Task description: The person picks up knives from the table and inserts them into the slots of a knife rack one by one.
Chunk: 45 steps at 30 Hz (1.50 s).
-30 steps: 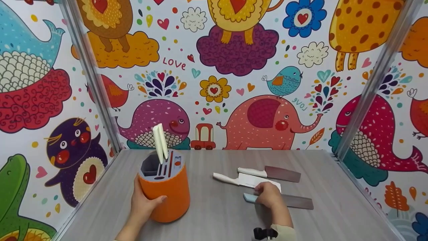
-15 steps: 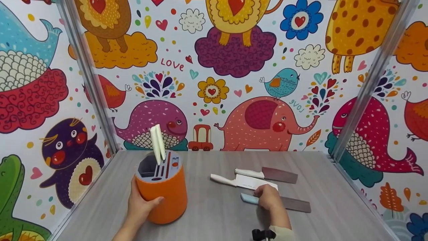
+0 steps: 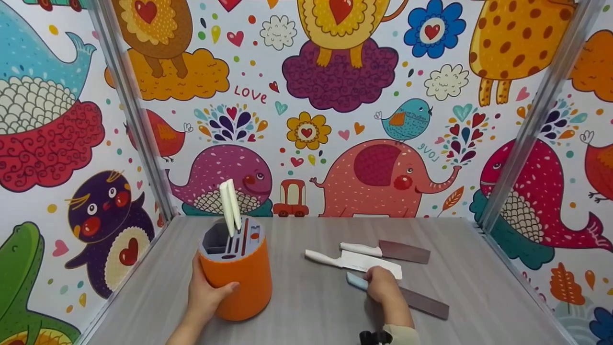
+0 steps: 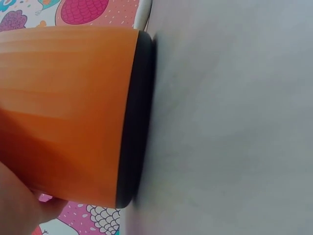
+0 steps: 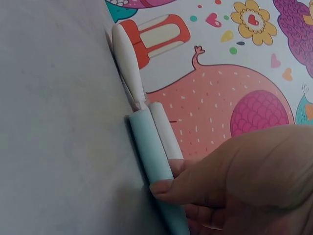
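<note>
Head view: a grey wood-grain table (image 3: 306, 311) stands before walls (image 3: 306, 86) printed with cartoon animals. The left hand (image 3: 205, 293) grips an orange knife block (image 3: 251, 287), upright on the table's left, thumb across its front. The right hand (image 3: 382, 285) pinches a blue-handled knife (image 3: 426, 304) just beside two white-handled knives (image 3: 357, 260), knuckles up, forearm reaching forward.
</note>
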Tool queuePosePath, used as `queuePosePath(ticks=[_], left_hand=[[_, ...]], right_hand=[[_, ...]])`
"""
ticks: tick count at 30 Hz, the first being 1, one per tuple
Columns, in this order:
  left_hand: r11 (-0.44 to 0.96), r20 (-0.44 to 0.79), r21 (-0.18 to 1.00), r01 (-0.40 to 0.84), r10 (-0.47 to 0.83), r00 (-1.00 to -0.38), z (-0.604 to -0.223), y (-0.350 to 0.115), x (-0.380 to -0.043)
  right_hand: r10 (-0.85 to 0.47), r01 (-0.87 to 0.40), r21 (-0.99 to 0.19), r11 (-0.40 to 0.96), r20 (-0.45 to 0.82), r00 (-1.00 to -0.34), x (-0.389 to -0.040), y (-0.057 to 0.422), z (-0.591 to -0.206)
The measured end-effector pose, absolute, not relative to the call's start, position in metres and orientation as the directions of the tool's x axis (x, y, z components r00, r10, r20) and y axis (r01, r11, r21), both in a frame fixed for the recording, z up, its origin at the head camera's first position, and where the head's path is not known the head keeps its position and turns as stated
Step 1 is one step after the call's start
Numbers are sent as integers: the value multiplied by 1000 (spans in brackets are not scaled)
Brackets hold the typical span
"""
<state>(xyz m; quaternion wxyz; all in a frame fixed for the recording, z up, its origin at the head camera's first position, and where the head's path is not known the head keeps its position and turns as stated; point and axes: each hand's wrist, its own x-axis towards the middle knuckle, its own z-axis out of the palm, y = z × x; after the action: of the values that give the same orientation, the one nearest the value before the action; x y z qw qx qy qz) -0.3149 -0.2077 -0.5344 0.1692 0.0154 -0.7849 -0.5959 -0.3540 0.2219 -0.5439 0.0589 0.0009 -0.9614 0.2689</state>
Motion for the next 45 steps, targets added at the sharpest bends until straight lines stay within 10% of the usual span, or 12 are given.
queuePosePath(ticks=[17, 35, 40, 45], left_hand=[[265, 241, 947, 184, -201, -950, -534, -209, -315], [320, 323, 917, 237, -247, -914, -531, -202, -309], [366, 453, 869, 334, -315, -834, -526, -197, -305], [523, 691, 706, 477, -364, -624, -514, -190, -298]], right_hand=[[-287, -336, -682, 649, 190, -939, -347, 193, -498], [-308, -403, -904, 141, 347, -886, -324, 166, -454], [-298, -418, -906, 65, 382, -875, -323, 154, -455], [-288, -430, -902, 45, 400, -870, -320, 137, -454]])
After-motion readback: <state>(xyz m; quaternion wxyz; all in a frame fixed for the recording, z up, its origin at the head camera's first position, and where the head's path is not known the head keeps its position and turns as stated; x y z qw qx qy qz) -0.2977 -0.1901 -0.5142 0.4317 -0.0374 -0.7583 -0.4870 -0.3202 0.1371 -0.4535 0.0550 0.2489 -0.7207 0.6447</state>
